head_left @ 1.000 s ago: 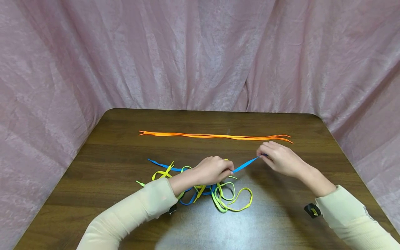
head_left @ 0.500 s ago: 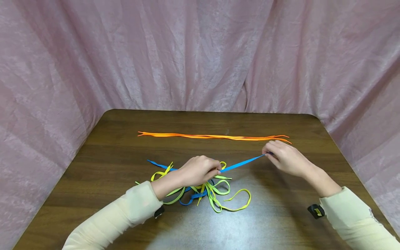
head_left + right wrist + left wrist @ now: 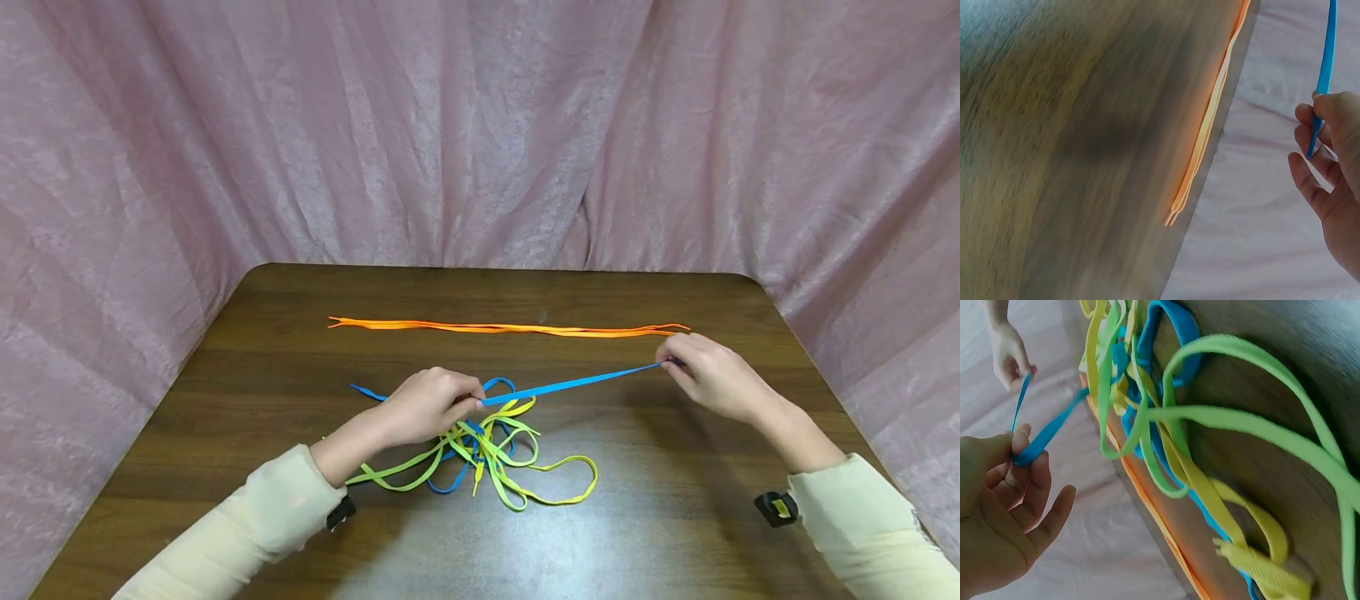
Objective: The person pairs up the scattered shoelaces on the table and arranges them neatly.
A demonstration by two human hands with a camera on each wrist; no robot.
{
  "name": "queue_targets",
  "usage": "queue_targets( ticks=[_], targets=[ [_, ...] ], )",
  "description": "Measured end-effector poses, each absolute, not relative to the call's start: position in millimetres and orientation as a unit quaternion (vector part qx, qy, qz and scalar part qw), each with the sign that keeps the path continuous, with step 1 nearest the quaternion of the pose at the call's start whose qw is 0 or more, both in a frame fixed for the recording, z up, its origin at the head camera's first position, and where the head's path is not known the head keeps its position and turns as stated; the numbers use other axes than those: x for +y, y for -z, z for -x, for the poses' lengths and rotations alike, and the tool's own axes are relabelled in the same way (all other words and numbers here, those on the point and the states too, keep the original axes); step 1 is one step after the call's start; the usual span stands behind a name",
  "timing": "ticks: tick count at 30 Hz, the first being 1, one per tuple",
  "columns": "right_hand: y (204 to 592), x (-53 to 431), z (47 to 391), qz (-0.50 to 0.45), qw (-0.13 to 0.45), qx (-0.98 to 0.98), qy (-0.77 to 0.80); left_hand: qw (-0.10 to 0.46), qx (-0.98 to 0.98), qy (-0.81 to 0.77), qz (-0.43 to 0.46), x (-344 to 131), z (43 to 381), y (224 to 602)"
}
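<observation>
A blue shoelace (image 3: 573,384) runs taut between my two hands above the table. My left hand (image 3: 431,406) pinches it between thumb and index finger, over the tangle. My right hand (image 3: 712,375) pinches its other part near the tip; in the right wrist view the short blue end (image 3: 1314,139) pokes out below the thumb. Under and beside my left hand lies a loose heap of laces: green (image 3: 397,483), yellow (image 3: 588,482) and more blue (image 3: 448,487). In the left wrist view the held lace (image 3: 1054,428) slants from my fingers back toward the heap.
Several orange laces (image 3: 510,328) lie straight and side by side across the back of the wooden table (image 3: 637,533). A pink curtain (image 3: 450,133) hangs behind the table and along its sides.
My hands have moved apart, left hand leftward and right hand rightward, so the blue stretch between them is longer. Loops of the tangle have shifted, and more of it shows.
</observation>
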State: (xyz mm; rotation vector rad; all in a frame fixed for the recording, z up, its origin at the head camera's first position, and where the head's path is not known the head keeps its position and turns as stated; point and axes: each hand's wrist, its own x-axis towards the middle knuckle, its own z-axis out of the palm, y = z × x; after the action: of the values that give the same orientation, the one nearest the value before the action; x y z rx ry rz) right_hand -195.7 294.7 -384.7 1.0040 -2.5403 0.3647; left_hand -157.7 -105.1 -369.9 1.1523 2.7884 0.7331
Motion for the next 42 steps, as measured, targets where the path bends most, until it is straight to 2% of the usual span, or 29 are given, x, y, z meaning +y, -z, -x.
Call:
queue_targets(
  ticks=[13, 31, 42],
  targets=[
    [385.2, 319.3, 195.3, -0.321, 0.208, -0.915, -0.130, 0.021, 0.911, -0.240, -0.334, -138.8, 157.0, 366.0],
    [395.0, 352.5, 193.7, -0.279, 0.201, -0.932, -0.118, 0.070, 0.918, -0.272, -0.280, -189.5, 170.3, 370.0],
    [402.9, 370.0, 193.3, -0.266, 0.199, -0.937, -0.113, 0.059, 0.925, -0.290, -0.236, -226.7, 181.6, 376.9]
  ],
)
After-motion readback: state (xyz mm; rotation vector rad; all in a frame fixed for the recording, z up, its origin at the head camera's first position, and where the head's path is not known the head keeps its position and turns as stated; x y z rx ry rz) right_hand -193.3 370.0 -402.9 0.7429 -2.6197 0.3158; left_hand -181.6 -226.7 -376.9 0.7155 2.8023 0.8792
